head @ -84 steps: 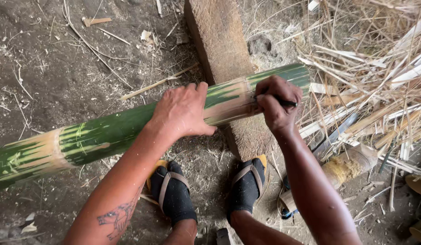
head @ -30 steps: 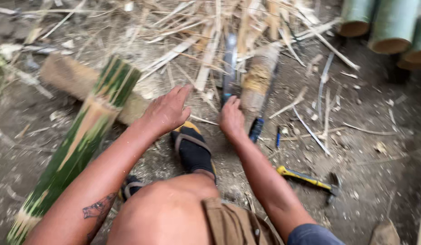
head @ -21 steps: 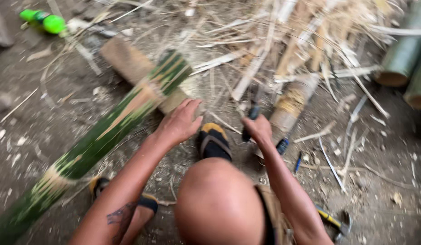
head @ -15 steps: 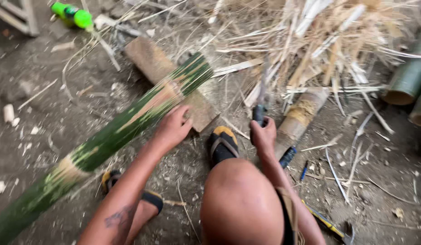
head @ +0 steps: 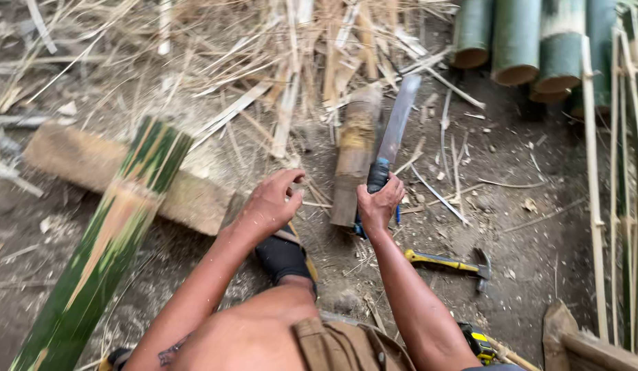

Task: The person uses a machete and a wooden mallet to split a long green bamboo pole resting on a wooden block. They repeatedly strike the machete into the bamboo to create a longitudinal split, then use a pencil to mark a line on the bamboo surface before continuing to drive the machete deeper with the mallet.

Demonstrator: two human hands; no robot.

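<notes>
Head view: right hand (head: 378, 203) clenched round machete (head: 394, 134) handle, blade pointing away; left hand (head: 269, 203) loosely curled, holding nothing; green bamboo pole (head: 102, 251), partly shaved, lies left of it on wooden block (head: 99, 168); hammer (head: 451, 263) right; most skin remains uncut.

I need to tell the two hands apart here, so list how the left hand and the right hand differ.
The right hand is closed around the dark handle of a long-bladed knife, while the left hand holds nothing. The right hand is a tight fist; the left hand's fingers are loosely curled, just off the green bamboo pole. Both are bare and reach forward above the dirt ground.
</notes>
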